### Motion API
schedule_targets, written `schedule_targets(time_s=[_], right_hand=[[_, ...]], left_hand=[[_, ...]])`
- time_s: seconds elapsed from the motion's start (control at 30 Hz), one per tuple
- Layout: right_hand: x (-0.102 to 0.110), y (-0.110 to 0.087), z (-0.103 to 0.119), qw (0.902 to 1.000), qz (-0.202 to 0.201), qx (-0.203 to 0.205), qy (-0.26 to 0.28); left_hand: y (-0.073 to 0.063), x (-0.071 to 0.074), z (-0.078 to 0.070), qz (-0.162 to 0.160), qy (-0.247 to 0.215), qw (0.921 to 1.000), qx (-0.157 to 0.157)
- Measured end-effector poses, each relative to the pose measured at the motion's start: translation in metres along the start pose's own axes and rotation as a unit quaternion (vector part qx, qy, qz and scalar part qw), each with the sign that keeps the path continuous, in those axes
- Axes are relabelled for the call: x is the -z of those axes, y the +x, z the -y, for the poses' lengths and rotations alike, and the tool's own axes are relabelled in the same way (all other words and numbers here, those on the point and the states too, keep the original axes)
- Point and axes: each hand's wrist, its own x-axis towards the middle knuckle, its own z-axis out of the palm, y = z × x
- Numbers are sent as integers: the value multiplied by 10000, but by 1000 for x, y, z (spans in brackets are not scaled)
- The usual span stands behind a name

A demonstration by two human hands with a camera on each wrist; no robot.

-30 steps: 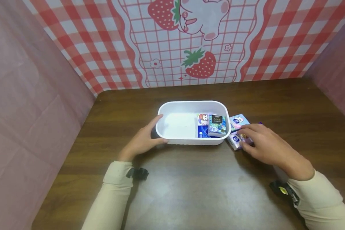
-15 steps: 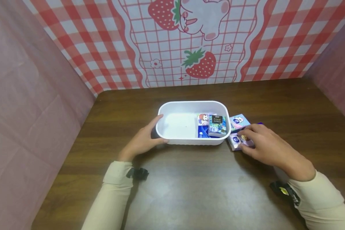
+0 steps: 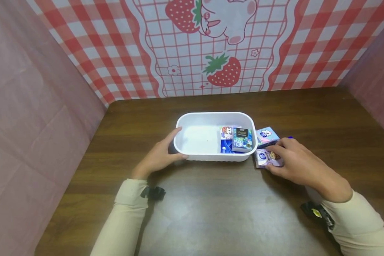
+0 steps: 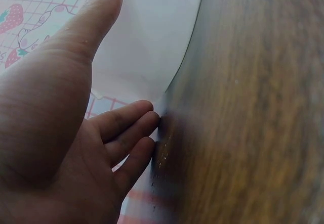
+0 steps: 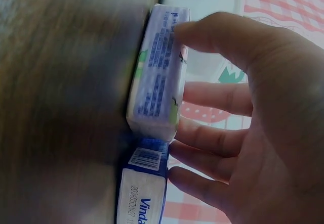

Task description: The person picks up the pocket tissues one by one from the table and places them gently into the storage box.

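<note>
A white plastic bin (image 3: 198,156) stands mid-table with several tissue packs inside at its right end, a Face-labelled pack (image 3: 242,140) lying on top. My left hand (image 3: 158,156) rests against the bin's left end, thumb along the near side (image 4: 96,27) and fingertips touching the end. Right of the bin, my right hand (image 3: 297,163) pinches a light purple tissue pack (image 3: 265,158) lying on the table, its thumb on the near side. A light blue tissue pack (image 3: 267,137) lies just behind. A blue-and-white Vinda pack (image 5: 144,183) is largely hidden under the right hand.
The brown wooden table (image 3: 211,209) carries everything. At its back hangs a red-checked cloth (image 3: 224,71) with strawberries, and pink cloth (image 3: 28,124) hangs on either side.
The light purple tissue pack has turned slightly and shifted a little toward me and right under my right hand, apart from the light blue pack. The left hand and bin have stayed put.
</note>
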Motion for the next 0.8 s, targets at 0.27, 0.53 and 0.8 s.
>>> schedule_targets(time_s=[0.27, 0.53, 0.8], right_hand=[[-2, 0, -1, 9998, -39, 49, -167], [-2, 0, -2, 9998, -50, 89, -166], [-2, 0, -2, 9998, 27, 136, -173]], left_hand=[[0, 0, 0, 20, -1, 10000, -20], [1, 0, 0, 31, -30, 10000, 26], [1, 0, 0, 42, -25, 10000, 43]])
